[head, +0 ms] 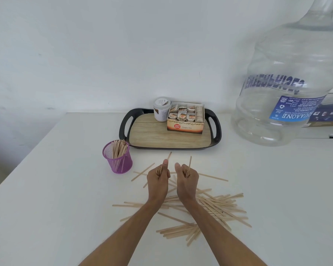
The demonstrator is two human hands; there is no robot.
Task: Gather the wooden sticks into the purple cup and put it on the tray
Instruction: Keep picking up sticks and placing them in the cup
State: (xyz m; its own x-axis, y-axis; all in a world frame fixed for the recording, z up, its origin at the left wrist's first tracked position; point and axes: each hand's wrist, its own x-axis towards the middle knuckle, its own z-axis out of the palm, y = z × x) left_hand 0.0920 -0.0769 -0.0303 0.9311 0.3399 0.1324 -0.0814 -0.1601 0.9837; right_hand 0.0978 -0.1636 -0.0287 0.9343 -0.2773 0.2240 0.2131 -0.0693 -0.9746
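**Holding sticks in both fists**

I see my left hand [159, 174] curled around a small bundle of wooden sticks [217, 206] and my right hand [186, 174] gripping a few more — fingers closed tight on both. Many sticks lie scattered on the white table [56, 198] under my forearms. The purple cup [118, 160], partly filled, stands on the table just beside the tray [217, 131] — not on it.

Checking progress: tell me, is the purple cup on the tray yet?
No, the purple cup stands on the table, left of the tray.
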